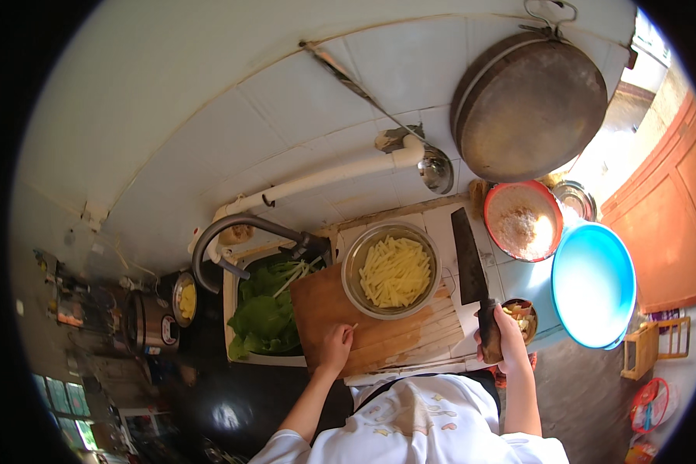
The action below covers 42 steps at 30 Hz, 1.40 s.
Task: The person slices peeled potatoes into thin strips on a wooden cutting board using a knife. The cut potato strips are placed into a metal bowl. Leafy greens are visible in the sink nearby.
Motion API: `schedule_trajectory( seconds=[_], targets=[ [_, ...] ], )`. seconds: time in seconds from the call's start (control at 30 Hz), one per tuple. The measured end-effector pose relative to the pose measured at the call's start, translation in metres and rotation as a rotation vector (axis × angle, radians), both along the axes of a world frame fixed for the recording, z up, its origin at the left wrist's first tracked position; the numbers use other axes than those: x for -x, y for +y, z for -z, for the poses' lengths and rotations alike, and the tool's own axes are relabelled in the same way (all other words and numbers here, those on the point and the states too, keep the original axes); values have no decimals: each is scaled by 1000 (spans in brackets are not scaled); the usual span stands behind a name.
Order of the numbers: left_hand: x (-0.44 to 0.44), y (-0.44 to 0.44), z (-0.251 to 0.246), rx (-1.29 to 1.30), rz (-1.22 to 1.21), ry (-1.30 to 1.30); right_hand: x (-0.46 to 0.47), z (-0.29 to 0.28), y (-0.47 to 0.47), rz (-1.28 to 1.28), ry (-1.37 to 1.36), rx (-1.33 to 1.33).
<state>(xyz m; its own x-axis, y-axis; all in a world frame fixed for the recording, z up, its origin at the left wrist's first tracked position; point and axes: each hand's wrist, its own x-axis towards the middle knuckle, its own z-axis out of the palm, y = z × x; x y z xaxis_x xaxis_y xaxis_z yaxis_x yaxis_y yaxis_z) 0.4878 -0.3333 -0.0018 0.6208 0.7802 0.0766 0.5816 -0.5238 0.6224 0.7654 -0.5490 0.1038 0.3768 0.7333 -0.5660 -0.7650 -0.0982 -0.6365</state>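
Note:
My right hand grips the wooden handle of a dark-bladed cleaver, its blade pointing away from me, to the right of the cutting board. Over the lower left of the wooden cutting board is my left hand, fingertips pinched on a small pale piece, perhaps a potato strip. A steel bowl full of pale yellow strips, which look like cut potato, rests on the board's far part. The board's left edge overlaps the sink.
Leafy greens fill the sink under a curved faucet. Right of the cleaver stand a small bowl of scraps, a red-rimmed basin and a blue basin. A ladle and large pans hang on the wall.

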Motion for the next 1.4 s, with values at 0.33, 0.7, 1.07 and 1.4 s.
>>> schedule_trajectory(
  seconds=[0.33, 0.7, 1.07, 1.4],
  targets=[
    [-104, 34, -80, -62, -82, -237, -2, 5, 7, -44, -11, -7],
    [-147, 62, -28, 154, 297, 236, 3, 1, 2, -37, -24, 23],
    [-141, 71, -54, 737, -54, -256, 11, 6, 5, -69, 38, 62],
    [-150, 70, -61, 725, -172, -297, 12, 5, 15, -126, -2, 61]
  ],
)
